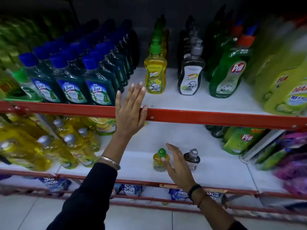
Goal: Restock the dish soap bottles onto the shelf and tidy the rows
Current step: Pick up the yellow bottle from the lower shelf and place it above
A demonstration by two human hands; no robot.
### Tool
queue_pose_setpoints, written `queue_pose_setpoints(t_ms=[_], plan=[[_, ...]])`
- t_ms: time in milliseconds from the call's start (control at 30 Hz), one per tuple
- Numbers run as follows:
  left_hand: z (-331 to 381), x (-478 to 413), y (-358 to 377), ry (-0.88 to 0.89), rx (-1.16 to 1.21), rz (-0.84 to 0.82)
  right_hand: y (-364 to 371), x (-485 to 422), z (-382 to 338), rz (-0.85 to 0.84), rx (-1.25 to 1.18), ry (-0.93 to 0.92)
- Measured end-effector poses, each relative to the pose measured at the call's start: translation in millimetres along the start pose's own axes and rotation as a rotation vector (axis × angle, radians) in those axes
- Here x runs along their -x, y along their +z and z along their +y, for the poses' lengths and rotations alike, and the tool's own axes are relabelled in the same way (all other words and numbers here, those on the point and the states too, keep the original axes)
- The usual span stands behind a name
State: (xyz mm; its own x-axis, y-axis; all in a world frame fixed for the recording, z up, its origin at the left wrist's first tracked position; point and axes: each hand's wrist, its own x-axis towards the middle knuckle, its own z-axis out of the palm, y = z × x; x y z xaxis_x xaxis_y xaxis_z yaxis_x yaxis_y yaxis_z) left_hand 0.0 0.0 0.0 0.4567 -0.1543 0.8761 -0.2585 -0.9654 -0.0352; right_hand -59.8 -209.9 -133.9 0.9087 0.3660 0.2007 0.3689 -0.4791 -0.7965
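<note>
On the upper shelf (207, 103) a row of yellow Super dish soap bottles (155, 75) with green caps runs to the back, beside a row of dark Super bottles (191, 78) with grey caps. My left hand (131, 110) is open, fingers spread, over the red shelf edge (199, 117) just left of the yellow row. On the lower shelf stand a small yellow bottle (159, 159) and a small dark bottle (192, 159). My right hand (178, 163) is open between them, its fingers by the yellow bottle's cap, holding nothing.
Blue-capped Lizol bottles (98, 83) fill the upper shelf's left. Green Pril bottles (227, 75) and big yellow-green bottles (285, 80) stand on the right. Below are yellow bottles (49, 146) at left, green Pril pouches (240, 138) at right, and blue packs (131, 190) on the bottom level.
</note>
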Motion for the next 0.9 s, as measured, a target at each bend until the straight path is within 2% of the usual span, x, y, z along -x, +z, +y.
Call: queue_pose_setpoints(t_ms=[100,200,400,600,733,900], plan=[[-3,-2,12,-0.030,-0.133,0.073,13,-6,16,-0.075,-0.045,0.124],[-1,0,20,-0.010,-0.164,0.106,24,-10,26,-0.151,-0.102,0.238],[-5,0,23,0.016,-0.227,0.130,32,-20,39,-0.102,-0.086,0.284],[-6,-1,21,-0.003,-0.250,0.105,15,-20,27,0.013,-0.177,0.207],[-3,-2,17,-0.014,-0.221,0.076,-22,-16,-7,0.068,-0.352,0.146],[5,-5,11,-0.097,-0.157,0.044,-71,-16,-59,0.173,-0.413,0.006]])
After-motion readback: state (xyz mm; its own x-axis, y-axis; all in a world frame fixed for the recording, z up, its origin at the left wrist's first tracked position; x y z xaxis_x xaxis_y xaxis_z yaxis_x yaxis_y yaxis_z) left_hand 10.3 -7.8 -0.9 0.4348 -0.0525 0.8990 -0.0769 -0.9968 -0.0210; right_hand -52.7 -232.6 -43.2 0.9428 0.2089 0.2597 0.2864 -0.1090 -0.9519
